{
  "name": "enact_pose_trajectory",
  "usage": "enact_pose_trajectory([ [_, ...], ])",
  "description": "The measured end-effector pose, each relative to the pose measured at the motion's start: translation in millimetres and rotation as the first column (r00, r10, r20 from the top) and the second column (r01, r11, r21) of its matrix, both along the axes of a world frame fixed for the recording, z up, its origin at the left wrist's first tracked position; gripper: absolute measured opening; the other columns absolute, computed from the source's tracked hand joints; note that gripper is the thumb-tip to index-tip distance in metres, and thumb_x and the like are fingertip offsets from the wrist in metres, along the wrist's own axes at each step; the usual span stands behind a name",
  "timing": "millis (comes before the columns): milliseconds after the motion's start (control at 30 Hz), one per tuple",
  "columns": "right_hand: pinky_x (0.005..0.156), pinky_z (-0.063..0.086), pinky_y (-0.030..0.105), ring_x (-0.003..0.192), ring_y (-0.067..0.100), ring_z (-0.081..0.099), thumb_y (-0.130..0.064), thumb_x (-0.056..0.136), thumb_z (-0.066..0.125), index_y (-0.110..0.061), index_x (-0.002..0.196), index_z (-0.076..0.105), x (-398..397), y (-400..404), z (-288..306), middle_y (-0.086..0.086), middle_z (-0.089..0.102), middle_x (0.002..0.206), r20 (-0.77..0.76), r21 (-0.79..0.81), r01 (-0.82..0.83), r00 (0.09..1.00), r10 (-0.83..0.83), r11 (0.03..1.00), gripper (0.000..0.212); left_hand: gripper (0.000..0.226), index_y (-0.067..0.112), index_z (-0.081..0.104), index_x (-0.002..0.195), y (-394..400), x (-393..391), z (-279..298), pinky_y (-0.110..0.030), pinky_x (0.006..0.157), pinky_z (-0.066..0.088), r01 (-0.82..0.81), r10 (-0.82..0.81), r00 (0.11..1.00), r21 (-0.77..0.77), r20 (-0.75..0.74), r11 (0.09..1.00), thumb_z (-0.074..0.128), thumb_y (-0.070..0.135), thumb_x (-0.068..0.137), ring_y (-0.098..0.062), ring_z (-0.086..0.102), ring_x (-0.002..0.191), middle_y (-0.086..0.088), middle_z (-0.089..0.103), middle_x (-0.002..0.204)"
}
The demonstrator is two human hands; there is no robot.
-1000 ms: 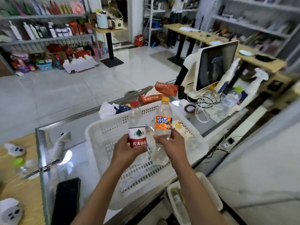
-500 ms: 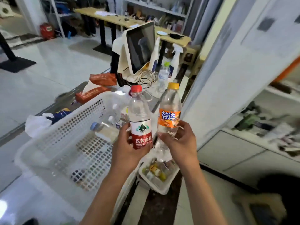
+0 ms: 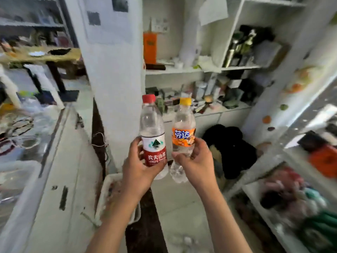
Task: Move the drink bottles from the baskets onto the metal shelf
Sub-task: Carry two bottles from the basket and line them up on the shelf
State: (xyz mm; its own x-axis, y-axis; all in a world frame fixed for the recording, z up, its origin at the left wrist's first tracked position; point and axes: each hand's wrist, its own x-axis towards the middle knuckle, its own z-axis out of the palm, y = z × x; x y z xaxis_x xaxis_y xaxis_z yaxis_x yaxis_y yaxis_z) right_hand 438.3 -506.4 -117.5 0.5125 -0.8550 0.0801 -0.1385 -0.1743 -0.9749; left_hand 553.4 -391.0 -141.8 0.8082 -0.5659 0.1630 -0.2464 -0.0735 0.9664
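My left hand (image 3: 135,168) grips a clear water bottle (image 3: 152,128) with a red cap and a red-and-white label, held upright. My right hand (image 3: 197,161) grips a clear bottle (image 3: 183,126) with a yellow cap and an orange label, also upright, right beside the first. Both bottles are in mid-air in the middle of the view. A white basket (image 3: 18,179) on the counter shows blurred at the far left edge. A second small white basket (image 3: 107,190) lies on the floor below my left arm. A white shelf unit (image 3: 259,172) with packed goods stands at the lower right.
A white pillar (image 3: 113,79) rises straight ahead, left of the bottles. Behind them are white wall shelves (image 3: 182,70) cluttered with small items and an orange box (image 3: 149,48). A dark bundle (image 3: 231,150) lies on the floor between the pillar and the right shelf.
The view has swung right, away from the counter and its basket, toward the wall shelves and right shelf unit. Both hands still hold the same two bottles side by side.
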Motion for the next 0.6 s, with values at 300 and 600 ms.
enact_pose_trajectory([
  [300, 0.087, 0.058, 0.037, 0.092, 0.003, 0.07, -0.016, 0.071, 0.086, -0.03, 0.112, 0.057, -195.5, -112.5, 13.7, -0.01, 0.074, 0.1, 0.073, -0.026, 0.338, 0.939, -0.336, 0.941, 0.053, 0.095, 0.036, 0.04, 0.135, -155.5, -156.9, 29.3, -0.017, 0.078, 0.055, 0.364, -0.365, 0.92, 0.036, 0.143, 0.931, 0.093, 0.029, 0.057, 0.009, 0.06, 0.098, 0.023, 0.058, 0.111],
  [600, 0.079, 0.056, 0.021, 0.09, -0.005, 0.067, -0.015, 0.074, 0.087, -0.024, 0.119, 0.055, -315.3, -168.5, 45.6, -0.012, 0.071, 0.103, 0.123, -0.049, 0.528, 0.845, -0.52, 0.848, 0.055, 0.096, 0.037, 0.041, 0.134, -257.4, -267.8, 53.5, -0.038, 0.085, 0.058, 0.594, -0.589, 0.798, -0.005, 0.127, 0.805, 0.094, 0.033, 0.053, -0.003, 0.064, 0.104, 0.01, 0.063, 0.123],
])
